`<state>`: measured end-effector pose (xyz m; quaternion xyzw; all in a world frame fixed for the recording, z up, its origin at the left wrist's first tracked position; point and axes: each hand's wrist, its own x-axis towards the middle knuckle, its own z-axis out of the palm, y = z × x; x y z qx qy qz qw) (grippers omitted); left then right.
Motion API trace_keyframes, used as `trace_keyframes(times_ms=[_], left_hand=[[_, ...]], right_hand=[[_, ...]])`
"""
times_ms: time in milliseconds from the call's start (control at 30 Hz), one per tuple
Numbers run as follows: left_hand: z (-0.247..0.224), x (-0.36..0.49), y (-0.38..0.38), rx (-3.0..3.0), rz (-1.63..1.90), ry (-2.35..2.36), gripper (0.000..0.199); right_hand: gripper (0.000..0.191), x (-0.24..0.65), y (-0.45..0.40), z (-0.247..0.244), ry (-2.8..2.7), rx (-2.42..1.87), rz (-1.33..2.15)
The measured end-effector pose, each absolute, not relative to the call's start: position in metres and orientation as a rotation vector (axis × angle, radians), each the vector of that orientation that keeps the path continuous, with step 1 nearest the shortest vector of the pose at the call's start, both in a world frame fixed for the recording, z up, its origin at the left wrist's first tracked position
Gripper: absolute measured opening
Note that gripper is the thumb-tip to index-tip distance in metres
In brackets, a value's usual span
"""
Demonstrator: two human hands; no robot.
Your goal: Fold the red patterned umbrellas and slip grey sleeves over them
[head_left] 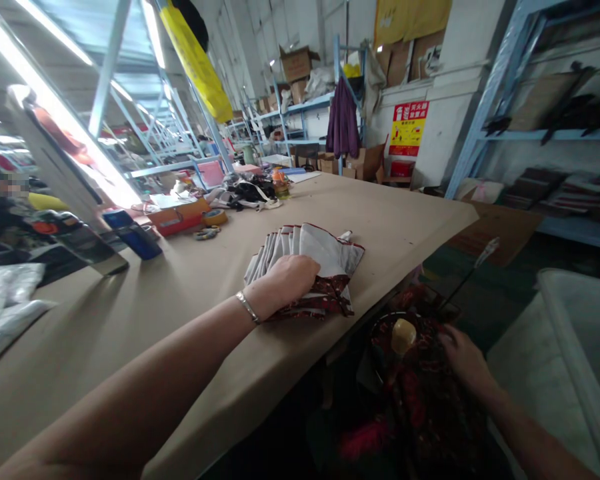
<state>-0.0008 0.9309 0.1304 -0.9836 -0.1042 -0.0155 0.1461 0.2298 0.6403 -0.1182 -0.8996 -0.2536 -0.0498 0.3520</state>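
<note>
A fanned stack of grey and dark red patterned fabric pieces (325, 250) lies near the right edge of the paper-covered table (180, 347). My left hand (293, 277) rests on top of it with fingers curled over the stack, a silver bracelet on the wrist. Below the table edge, in shadow, my right hand (463, 357) touches dark red patterned cloth (420, 400); its fingertips are partly lost in the dark fabric. A yellowish object (403, 335) sits beside that cloth, left of my right hand.
Across the table are scissors (207, 233), a tape roll (215, 217), an orange-red box (177, 217), a blue object (133, 235) and a heap of dark and white cloth (253, 190). A large pale bin (550, 373) stands at the right, below shelves (555, 133).
</note>
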Motion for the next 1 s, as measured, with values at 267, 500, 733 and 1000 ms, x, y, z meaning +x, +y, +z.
trace_keyframes(times_ms=[267, 500, 733, 1000], left_hand=[[0.146, -0.001, 0.926, -2.872, -0.444, -0.483, 0.017], [0.147, -0.014, 0.918, -2.786, -0.992, -0.645, 0.013], [0.126, -0.031, 0.896, -2.737, -1.410, -0.592, 0.016], [0.110, -0.047, 0.840, -3.549, -2.171, -0.980, 0.007]], right_hand=[[0.059, 0.147, 0.787, 0.102, -1.528, -1.885, -0.242], [0.048, 0.148, 0.832, 0.095, -1.231, -2.024, 0.249], [0.025, 0.136, 0.785, 0.110, -0.738, -1.400, 0.724], [0.019, 0.070, 0.686, 0.101, -1.551, -2.038, -0.048]])
